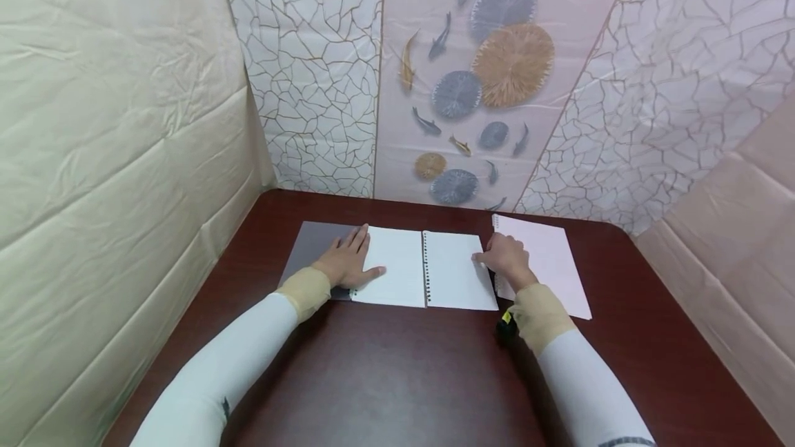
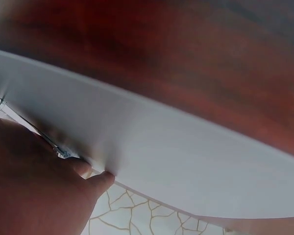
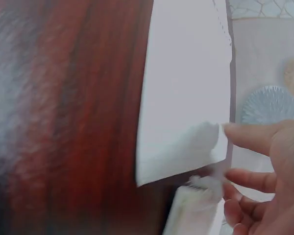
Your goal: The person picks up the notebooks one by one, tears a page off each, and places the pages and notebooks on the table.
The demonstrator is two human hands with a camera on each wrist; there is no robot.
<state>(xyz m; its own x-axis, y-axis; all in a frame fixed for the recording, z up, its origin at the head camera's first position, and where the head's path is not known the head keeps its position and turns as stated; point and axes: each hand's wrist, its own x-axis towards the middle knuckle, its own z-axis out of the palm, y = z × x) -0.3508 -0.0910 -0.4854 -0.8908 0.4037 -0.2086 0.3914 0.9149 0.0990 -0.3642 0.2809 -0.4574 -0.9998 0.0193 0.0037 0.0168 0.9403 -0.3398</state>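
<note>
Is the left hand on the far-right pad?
No, the head view shows the left hand spread over the left edge of the left white page, not the far-right pad.

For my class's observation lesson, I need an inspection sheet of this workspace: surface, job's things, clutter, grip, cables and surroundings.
Surface: dark reddish-brown table.
Job's things: left to right, grey sheet, left white page, right white page, outer white sheet.
Clutter: small dark-and-yellow item, too unclear to identify.
Grip: left hand spread across grey sheet and left white page; right hand, thumb at the right white page's edge.
Cables: nothing seen.
Surroundings: patterned back wall, beige side coverings.
</note>
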